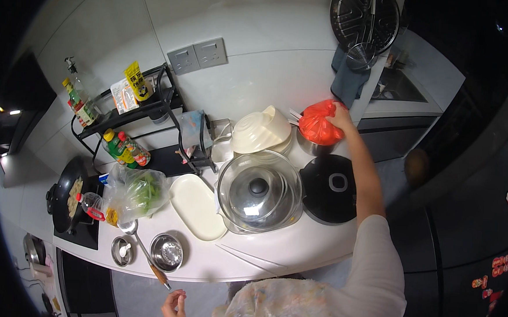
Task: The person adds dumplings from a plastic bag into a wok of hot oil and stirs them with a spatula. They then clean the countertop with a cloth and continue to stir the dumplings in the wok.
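Note:
At the counter's far right, my right hand grips a red plastic bag. The bag bulges over the mouth of a steel pot, and its contents are hidden. Pale sticks poke out at the pot's left. My left hand hangs in front of the counter edge with nothing in it, fingers loosely bent. Closest to it is the wooden handle of a metal spatula, which juts past the edge. A black round-cornered appliance lid lies below the pot, near my right forearm.
A glass lid covers a large container, beside cream bowls and an oval tray. Two chopsticks lie near the front edge. Further left are steel bowls, bagged greens, an oil bottle and a wok holding food.

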Tool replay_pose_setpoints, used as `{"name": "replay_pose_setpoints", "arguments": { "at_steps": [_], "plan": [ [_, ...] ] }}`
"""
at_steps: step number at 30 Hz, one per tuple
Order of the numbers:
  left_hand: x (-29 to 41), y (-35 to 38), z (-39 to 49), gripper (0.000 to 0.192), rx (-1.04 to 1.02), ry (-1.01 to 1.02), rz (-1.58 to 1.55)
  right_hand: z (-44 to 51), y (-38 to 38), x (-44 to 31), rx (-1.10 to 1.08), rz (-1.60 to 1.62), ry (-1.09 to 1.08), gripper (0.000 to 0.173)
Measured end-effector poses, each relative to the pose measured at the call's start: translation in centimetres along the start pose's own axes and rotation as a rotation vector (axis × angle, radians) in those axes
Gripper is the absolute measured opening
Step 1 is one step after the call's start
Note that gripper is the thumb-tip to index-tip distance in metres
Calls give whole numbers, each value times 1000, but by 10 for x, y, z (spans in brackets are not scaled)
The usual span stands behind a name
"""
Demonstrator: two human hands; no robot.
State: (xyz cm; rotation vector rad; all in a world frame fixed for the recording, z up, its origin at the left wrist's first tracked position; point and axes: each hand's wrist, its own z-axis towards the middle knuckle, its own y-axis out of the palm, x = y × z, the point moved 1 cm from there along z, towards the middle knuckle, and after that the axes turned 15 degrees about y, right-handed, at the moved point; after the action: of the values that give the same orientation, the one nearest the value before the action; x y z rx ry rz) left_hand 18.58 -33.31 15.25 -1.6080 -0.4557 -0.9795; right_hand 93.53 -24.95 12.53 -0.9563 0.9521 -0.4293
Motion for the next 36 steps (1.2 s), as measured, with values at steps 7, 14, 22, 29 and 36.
{"name": "replay_pose_setpoints", "arguments": {
  "at_steps": [7, 14, 22, 29, 36],
  "plan": [
    [-15, 2, -9, 18, 121, 133, -163, -48, -57, -4, -46, 170, 96, 53],
    [-3, 1, 2, 16, 84, 191, -98, -75, -75, 18, -17, 101, 46, 37],
    [5, 5, -2, 16, 99, 224, -127, -36, 7, -5, -270, 183, 336, 75],
    [3, -12, -56, 20, 210, -11, -38, 6, 30, -9, 236, 277, 254, 45],
    [-5, -24, -38, 16, 217, 55, -94, 4, -8, -10, 198, 824, 361, 43]
  ]
}}
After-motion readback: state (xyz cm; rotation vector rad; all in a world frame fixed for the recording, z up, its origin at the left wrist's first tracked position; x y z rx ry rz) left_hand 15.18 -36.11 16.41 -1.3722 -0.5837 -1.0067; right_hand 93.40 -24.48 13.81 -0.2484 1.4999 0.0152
